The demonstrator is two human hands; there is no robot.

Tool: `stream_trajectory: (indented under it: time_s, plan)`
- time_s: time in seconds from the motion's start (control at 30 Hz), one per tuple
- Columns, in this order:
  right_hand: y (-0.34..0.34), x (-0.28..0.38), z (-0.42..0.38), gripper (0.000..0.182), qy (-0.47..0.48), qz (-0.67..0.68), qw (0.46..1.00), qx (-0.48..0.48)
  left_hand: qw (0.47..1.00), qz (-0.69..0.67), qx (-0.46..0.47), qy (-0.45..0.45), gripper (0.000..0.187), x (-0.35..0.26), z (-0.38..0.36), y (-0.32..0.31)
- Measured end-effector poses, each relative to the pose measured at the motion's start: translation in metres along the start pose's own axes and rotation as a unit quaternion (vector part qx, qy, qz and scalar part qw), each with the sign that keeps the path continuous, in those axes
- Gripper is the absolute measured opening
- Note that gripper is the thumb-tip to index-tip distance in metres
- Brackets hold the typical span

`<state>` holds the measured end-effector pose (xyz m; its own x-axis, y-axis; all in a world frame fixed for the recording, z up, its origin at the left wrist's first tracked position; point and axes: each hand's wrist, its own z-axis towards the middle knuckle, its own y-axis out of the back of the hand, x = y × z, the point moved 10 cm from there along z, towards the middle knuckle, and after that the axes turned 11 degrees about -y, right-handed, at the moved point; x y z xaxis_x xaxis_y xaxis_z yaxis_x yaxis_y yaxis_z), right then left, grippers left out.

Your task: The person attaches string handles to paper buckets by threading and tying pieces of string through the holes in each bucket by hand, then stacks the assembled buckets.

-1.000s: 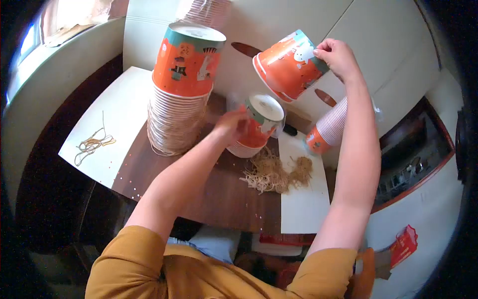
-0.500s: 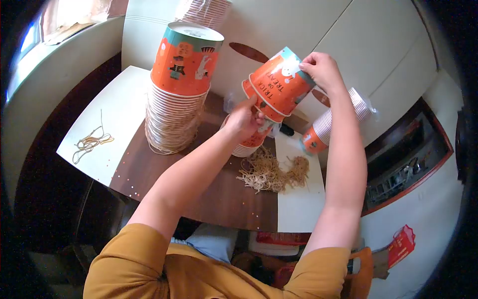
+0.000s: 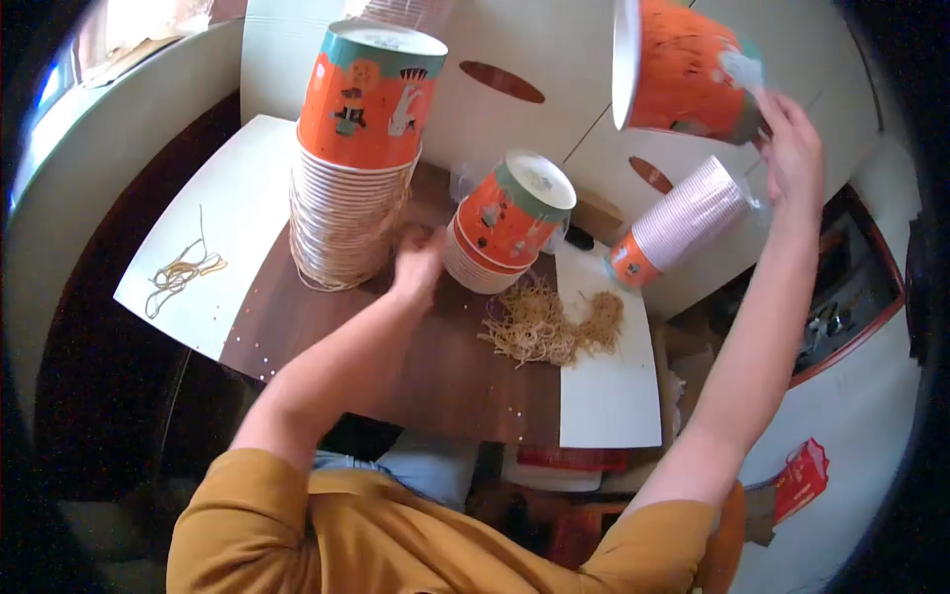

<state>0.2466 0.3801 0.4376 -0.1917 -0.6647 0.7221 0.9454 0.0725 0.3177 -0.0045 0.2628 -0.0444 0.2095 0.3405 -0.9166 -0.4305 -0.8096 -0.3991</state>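
My right hand [image 3: 789,148] grips the green base end of an orange paper bucket [image 3: 688,74], held tilted on its side in the air at the upper right. My left hand [image 3: 418,259] is low over the table, between the tall stack of upside-down buckets [image 3: 361,109] and a short stack [image 3: 515,208]; its fingers are blurred and partly hidden. Thin tan bands circle the rims of the tall stack. Beside the short stack lies a heap of tan bands [image 3: 539,322].
A few loose bands [image 3: 183,277] lie on the white left part of the table [image 3: 252,188]. A wrapped stack of buckets [image 3: 683,218] leans at the back right. Behind the tall stack is another wrapped stack [image 3: 401,12]. Small pale dots are scattered on the brown tabletop [image 3: 445,381].
My right hand has lifted the bucket up and right, away from the short stack. My left hand has let go of it and moved down and left.
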Motion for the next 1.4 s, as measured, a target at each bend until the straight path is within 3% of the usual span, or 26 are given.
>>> stream_trajectory:
  time_s: [0.03,0.07,0.1,0.13,0.23,0.27,0.3,0.43,0.47,0.57,0.63,0.7,0.73,0.77,0.83,0.87,0.9,1.0,1.07,1.17,1.2,1.23,1.33,1.37,1.4]
  plan:
    - [0.009,-0.025,-0.01,0.024,-0.055,0.088,0.994,0.022,0.99,0.054,0.095,-0.084,0.045,-0.03,0.004,0.011]
    - [0.001,-0.046,-0.034,0.022,-0.086,0.202,0.973,0.071,0.958,0.122,0.015,-0.259,0.043,-0.06,-0.001,0.044]
    - [0.01,-0.103,-0.047,0.024,-0.158,0.252,0.95,0.092,0.933,0.144,0.035,-0.328,0.045,-0.086,-0.012,0.06]
    - [-0.003,-0.134,-0.079,0.023,-0.206,0.308,0.921,0.12,0.872,0.244,-0.005,-0.425,0.045,-0.122,-0.034,0.076]
    - [-0.089,-0.198,-0.222,0.023,-0.336,0.473,0.78,0.233,0.839,0.332,0.0,-0.431,0.041,-0.137,-0.019,0.113]
    - [-0.119,-0.215,-0.266,0.024,-0.376,0.494,0.745,0.245,0.81,0.349,-0.01,-0.47,0.039,-0.148,-0.017,0.116]
    - [-0.143,-0.245,-0.303,0.025,-0.422,0.498,0.723,0.224,0.814,0.376,-0.021,-0.441,0.038,-0.144,-0.001,0.124]
    - [-0.224,-0.291,-0.409,0.04,-0.58,0.578,0.518,0.247,0.812,0.392,0.0,-0.432,0.041,-0.15,0.031,0.129]
    - [-0.235,-0.298,-0.417,0.038,-0.558,0.593,0.508,0.283,0.822,0.401,-0.004,-0.405,0.041,-0.152,0.035,0.13]
    - [-0.236,-0.294,-0.422,0.033,-0.605,0.456,0.602,0.252,0.827,0.43,-0.001,-0.363,0.045,-0.148,0.052,0.136]
    - [-0.236,-0.308,-0.414,0.03,-0.538,0.291,0.72,0.327,0.865,0.345,0.09,-0.352,0.045,-0.144,0.036,0.12]
    - [-0.201,-0.307,-0.398,0.027,-0.572,0.117,0.74,0.334,0.888,0.255,0.232,-0.303,0.048,-0.138,-0.006,0.097]
    - [-0.187,-0.304,-0.375,0.021,-0.469,-0.04,0.789,0.395,0.853,0.306,0.27,-0.326,0.053,-0.138,-0.031,0.086]
    - [-0.17,-0.286,-0.336,0.018,-0.199,-0.246,0.872,0.374,0.855,0.312,0.303,-0.284,0.058,-0.148,-0.061,0.066]
    - [-0.147,-0.264,-0.285,0.015,-0.138,-0.353,0.883,0.277,0.821,0.377,0.339,-0.263,0.059,-0.145,-0.082,0.055]
    - [-0.149,-0.247,-0.271,0.013,-0.029,-0.324,0.91,0.257,0.769,0.408,0.352,-0.343,0.059,-0.149,-0.087,0.049]
    - [-0.159,-0.258,-0.264,0.014,-0.033,-0.309,0.901,0.304,0.709,0.436,0.363,-0.419,0.059,-0.151,-0.094,0.044]
    - [-0.195,-0.289,-0.269,0.017,0.055,-0.425,0.827,0.364,0.728,0.396,0.382,-0.408,0.055,-0.157,-0.101,0.035]
    - [-0.21,-0.31,-0.274,0.019,0.092,-0.524,0.76,0.373,0.773,0.371,0.392,-0.333,0.052,-0.155,-0.103,0.031]
    - [-0.213,-0.332,-0.266,0.023,0.005,-0.553,0.711,0.433,0.82,0.348,0.388,-0.235,0.047,-0.144,-0.103,0.026]
    - [-0.201,-0.322,-0.256,0.024,-0.048,-0.531,0.73,0.427,0.833,0.342,0.383,-0.206,0.045,-0.139,-0.101,0.027]
    - [-0.186,-0.31,-0.241,0.023,-0.055,-0.417,0.822,0.384,0.828,0.356,0.382,-0.202,0.045,-0.137,-0.097,0.029]
    - [-0.14,-0.303,-0.206,0.021,-0.199,-0.247,0.885,0.342,0.834,0.352,0.359,-0.225,0.048,-0.144,-0.082,0.037]
    - [-0.124,-0.302,-0.194,0.018,-0.237,-0.195,0.898,0.314,0.837,0.398,0.33,-0.181,0.048,-0.15,-0.079,0.046]
    - [-0.113,-0.293,-0.181,0.017,-0.235,-0.117,0.915,0.306,0.841,0.401,0.312,-0.186,0.047,-0.153,-0.074,0.052]
